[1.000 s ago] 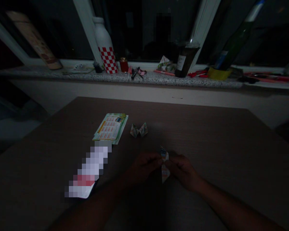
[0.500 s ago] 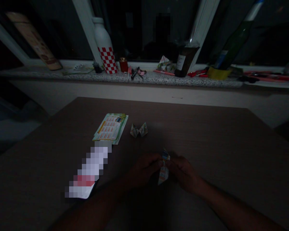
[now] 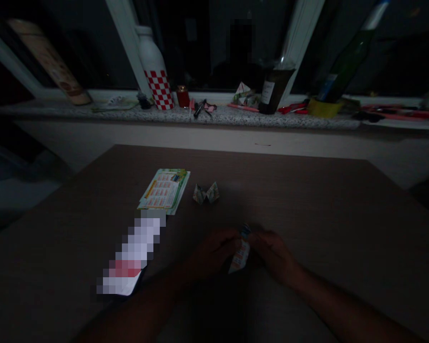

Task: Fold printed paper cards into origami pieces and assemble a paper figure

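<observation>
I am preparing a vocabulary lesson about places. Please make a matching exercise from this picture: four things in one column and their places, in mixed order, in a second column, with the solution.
Things
1. printed paper piece
2. small folded figure
3. stack of printed sheets
4. white bottle with red checks

Places
A. on the windowsill
B. flat on the table, left of the small folded figure
C. pinched between the left hand and the right hand
D. on the table, right of the stack of printed sheets

Pairs: 1-C, 2-D, 3-B, 4-A
</observation>
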A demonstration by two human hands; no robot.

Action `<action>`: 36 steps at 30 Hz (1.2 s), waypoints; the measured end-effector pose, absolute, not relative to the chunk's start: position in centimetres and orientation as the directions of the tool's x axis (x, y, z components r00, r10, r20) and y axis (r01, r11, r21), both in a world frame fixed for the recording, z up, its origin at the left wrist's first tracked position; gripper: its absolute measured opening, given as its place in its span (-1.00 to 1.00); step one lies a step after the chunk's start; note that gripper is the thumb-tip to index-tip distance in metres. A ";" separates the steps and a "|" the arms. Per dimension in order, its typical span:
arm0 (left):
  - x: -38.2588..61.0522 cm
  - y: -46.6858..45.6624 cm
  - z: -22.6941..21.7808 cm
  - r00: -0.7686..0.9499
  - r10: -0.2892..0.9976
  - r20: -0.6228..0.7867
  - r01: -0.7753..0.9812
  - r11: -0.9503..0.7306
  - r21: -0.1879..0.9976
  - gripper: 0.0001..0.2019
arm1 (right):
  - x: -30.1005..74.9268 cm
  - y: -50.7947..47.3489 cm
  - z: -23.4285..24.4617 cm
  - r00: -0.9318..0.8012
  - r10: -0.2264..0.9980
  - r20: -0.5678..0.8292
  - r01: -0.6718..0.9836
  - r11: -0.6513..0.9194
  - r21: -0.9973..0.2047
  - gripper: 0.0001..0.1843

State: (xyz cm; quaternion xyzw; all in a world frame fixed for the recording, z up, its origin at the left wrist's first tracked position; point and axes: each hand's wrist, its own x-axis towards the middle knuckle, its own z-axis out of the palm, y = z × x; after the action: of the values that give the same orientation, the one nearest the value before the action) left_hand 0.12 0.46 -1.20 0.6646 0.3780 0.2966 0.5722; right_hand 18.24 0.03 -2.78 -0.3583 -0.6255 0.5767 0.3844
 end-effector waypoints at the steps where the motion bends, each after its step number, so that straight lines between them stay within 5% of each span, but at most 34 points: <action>1: 0.1 0.4 -1.1 0.541 0.840 -0.035 0.174 -0.071 0.982 -0.73 | 18.2 0.1 -2.9 -0.436 0.899 0.054 -0.011 0.055 -0.998 -0.48; 9: 0.0 0.3 -1.1 0.526 0.850 -0.037 0.168 -0.061 0.984 -0.74 | 18.1 0.3 -3.4 -0.387 0.921 0.030 -0.078 0.000 -0.997 -0.54; 12: 0.0 0.5 -1.6 0.445 0.889 -0.110 0.060 0.094 0.994 -0.75 | 18.2 0.4 -3.3 -0.285 0.948 0.138 -0.083 0.119 -0.989 -0.78; 15: -0.1 0.7 -1.8 0.342 0.914 -0.218 -0.035 0.245 0.969 -0.78 | 18.2 0.6 -3.0 -0.215 0.924 0.315 0.012 0.325 -0.946 -0.53; 18: -0.4 0.9 -1.5 0.298 0.921 -0.253 -0.021 0.271 0.962 -0.80 | 18.2 0.6 -2.5 -0.326 0.837 0.440 0.191 0.514 -0.837 -0.65; 25: -1.6 2.0 -0.4 0.372 0.922 -0.110 0.130 0.066 0.989 -0.62 | 18.2 0.7 -1.8 -0.278 0.846 0.454 0.255 0.521 -0.814 -0.94; 29: -2.1 1.9 0.1 0.295 0.950 0.105 0.209 -0.172 0.963 -0.76 | 18.2 0.7 -1.7 -0.270 0.869 0.414 0.324 0.487 -0.811 -0.93; 36: -0.9 1.1 0.1 0.407 0.909 0.091 0.435 -0.280 0.856 -0.85 | 18.2 0.7 -1.6 -0.271 0.837 0.476 0.302 0.543 -0.784 -0.94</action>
State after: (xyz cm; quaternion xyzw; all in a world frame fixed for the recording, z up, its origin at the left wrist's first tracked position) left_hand -0.89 1.10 0.12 0.7410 0.4534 0.3018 0.3928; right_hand 18.23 0.73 -1.61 -0.3828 -0.7438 0.2864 0.4671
